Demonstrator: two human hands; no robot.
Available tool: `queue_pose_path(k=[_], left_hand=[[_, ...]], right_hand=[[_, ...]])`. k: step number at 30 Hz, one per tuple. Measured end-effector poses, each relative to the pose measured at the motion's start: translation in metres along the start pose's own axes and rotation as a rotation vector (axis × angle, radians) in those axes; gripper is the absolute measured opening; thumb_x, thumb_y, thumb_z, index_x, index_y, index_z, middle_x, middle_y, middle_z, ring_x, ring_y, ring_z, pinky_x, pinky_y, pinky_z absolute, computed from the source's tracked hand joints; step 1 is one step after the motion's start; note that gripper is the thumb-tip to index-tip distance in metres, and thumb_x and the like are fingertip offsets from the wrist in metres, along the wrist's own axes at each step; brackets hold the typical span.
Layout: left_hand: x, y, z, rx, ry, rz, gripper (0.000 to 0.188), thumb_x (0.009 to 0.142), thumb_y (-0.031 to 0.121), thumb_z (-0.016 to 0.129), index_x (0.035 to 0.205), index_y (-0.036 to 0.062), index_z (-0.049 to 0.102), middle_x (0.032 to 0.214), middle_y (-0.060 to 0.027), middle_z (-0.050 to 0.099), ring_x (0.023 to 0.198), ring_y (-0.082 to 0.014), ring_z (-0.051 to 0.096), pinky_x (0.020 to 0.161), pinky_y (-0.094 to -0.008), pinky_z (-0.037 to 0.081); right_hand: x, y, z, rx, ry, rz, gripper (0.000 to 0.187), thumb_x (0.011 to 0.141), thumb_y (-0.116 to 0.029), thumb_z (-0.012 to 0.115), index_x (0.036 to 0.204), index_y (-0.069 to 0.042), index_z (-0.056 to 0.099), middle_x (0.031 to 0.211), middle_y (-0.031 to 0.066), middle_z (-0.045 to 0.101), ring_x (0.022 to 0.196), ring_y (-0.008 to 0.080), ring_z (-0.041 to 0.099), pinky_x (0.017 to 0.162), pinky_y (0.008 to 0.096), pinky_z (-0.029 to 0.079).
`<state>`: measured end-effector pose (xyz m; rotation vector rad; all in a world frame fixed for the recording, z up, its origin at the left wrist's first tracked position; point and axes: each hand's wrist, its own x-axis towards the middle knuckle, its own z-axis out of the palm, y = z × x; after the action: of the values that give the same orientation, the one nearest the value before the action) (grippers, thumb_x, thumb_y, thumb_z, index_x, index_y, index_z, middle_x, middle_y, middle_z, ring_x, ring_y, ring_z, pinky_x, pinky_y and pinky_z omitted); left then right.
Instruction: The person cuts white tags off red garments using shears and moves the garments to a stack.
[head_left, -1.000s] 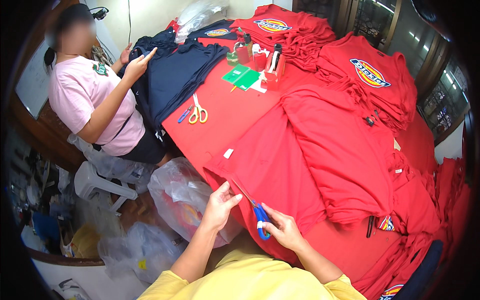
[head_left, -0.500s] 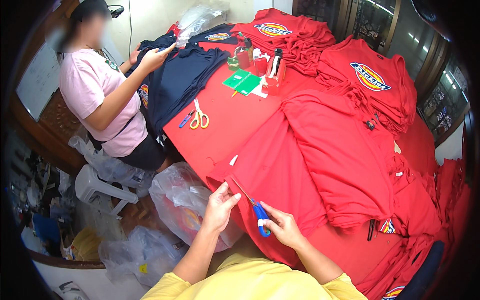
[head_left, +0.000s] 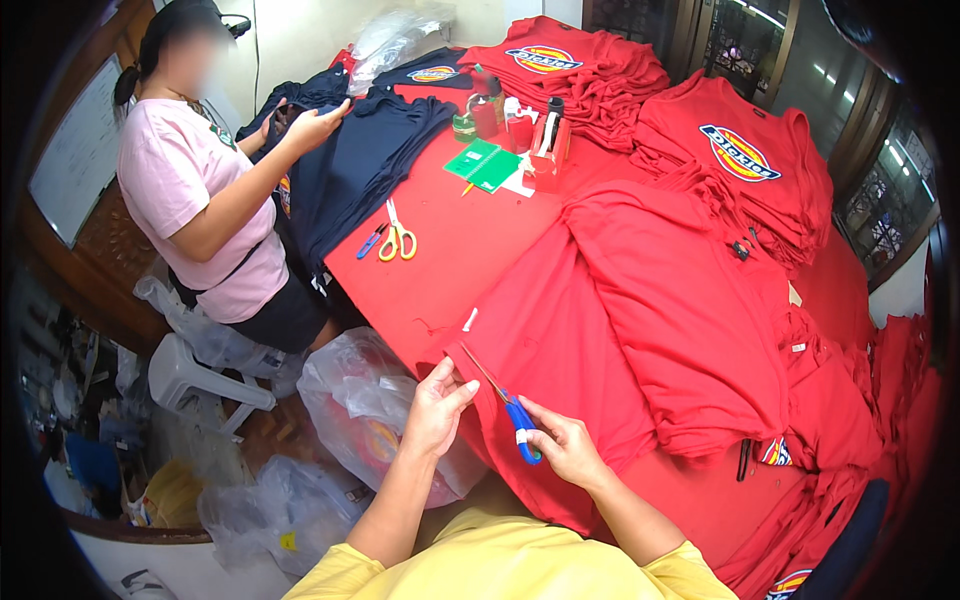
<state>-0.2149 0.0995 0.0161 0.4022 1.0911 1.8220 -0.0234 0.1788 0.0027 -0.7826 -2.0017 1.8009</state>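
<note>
My right hand (head_left: pixel 566 450) is closed round the blue handle of a pair of scissors (head_left: pixel 522 430), whose thin blades slant up and left over red cloth. Beside the blade tips, my left hand (head_left: pixel 436 408) pinches the edge of a red shirt (head_left: pixel 545 345) laid out on the table. The blades look nearly closed. A small white tag (head_left: pixel 469 320) sticks up just beyond the left fingertips, and a loose dark thread (head_left: pixel 432 327) lies near it. A second red shirt (head_left: pixel 670 330) lies bunched to the right.
Yellow-handled scissors (head_left: pixel 398 240) and a blue cutter (head_left: pixel 370 241) lie on the red table (head_left: pixel 440 275). Farther off are a green notebook (head_left: pixel 483 164), bottles, red shirt piles (head_left: pixel 740 150) and navy shirts (head_left: pixel 350 170). A person in pink (head_left: pixel 200 190) stands left, near plastic bags (head_left: pixel 350 390).
The scissors' tips have shifted slightly up and left, and the shirt edge by my left hand has moved a little. The other person's hands now hold a dark object.
</note>
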Motion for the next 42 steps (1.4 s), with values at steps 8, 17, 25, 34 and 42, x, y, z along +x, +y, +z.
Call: queue_pose_path(k=[8, 17, 25, 34, 42], left_hand=[[0.014, -0.002, -0.015, -0.004, -0.025, 0.019, 0.034, 0.087, -0.004, 0.058, 0.120, 0.0006, 0.056, 0.114, -0.0065, 0.062, 0.103, -0.0131, 0.059, 0.090, -0.0282, 0.047], [0.011, 0.004, -0.013, -0.003, -0.059, -0.019, 0.036, 0.087, -0.004, 0.058, 0.122, -0.0004, 0.054, 0.115, -0.0071, 0.062, 0.104, -0.0151, 0.059, 0.092, -0.0294, 0.046], [0.022, 0.001, -0.029, 0.009, -0.036, 0.046, 0.032, 0.087, -0.004, 0.058, 0.119, -0.0040, 0.057, 0.114, -0.0096, 0.063, 0.104, -0.0148, 0.059, 0.093, -0.0293, 0.046], [0.018, 0.003, -0.025, 0.014, -0.061, 0.014, 0.035, 0.087, -0.004, 0.058, 0.121, -0.0043, 0.054, 0.119, -0.0097, 0.061, 0.106, -0.0152, 0.058, 0.093, -0.0282, 0.046], [0.025, 0.008, -0.027, 0.036, -0.050, 0.052, 0.039, 0.085, -0.007, 0.056, 0.123, -0.0031, 0.051, 0.119, -0.0083, 0.058, 0.108, -0.0156, 0.056, 0.095, -0.0294, 0.044]], right_hand=[[0.002, 0.010, 0.008, -0.009, 0.043, -0.103, 0.048, 0.090, -0.016, 0.060, 0.135, -0.003, 0.047, 0.108, 0.0141, 0.065, 0.084, 0.0108, 0.060, 0.079, 0.0283, 0.049], [0.004, 0.009, 0.010, 0.043, 0.028, 0.016, 0.047, 0.091, -0.013, 0.058, 0.135, -0.004, 0.047, 0.104, 0.0122, 0.066, 0.083, 0.0087, 0.058, 0.078, 0.0273, 0.049], [0.004, 0.005, 0.017, -0.090, 0.053, -0.076, 0.046, 0.091, -0.013, 0.057, 0.135, -0.004, 0.047, 0.102, 0.0163, 0.065, 0.083, 0.0118, 0.061, 0.079, 0.0277, 0.049], [0.010, 0.010, 0.019, -0.105, 0.072, -0.121, 0.046, 0.092, -0.011, 0.057, 0.136, -0.003, 0.045, 0.108, 0.0190, 0.063, 0.079, 0.0175, 0.064, 0.076, 0.0299, 0.051], [0.005, -0.005, 0.019, -0.361, 0.057, -0.135, 0.055, 0.088, -0.021, 0.065, 0.136, -0.004, 0.045, 0.091, 0.0152, 0.061, 0.071, 0.0216, 0.060, 0.068, 0.0326, 0.049]])
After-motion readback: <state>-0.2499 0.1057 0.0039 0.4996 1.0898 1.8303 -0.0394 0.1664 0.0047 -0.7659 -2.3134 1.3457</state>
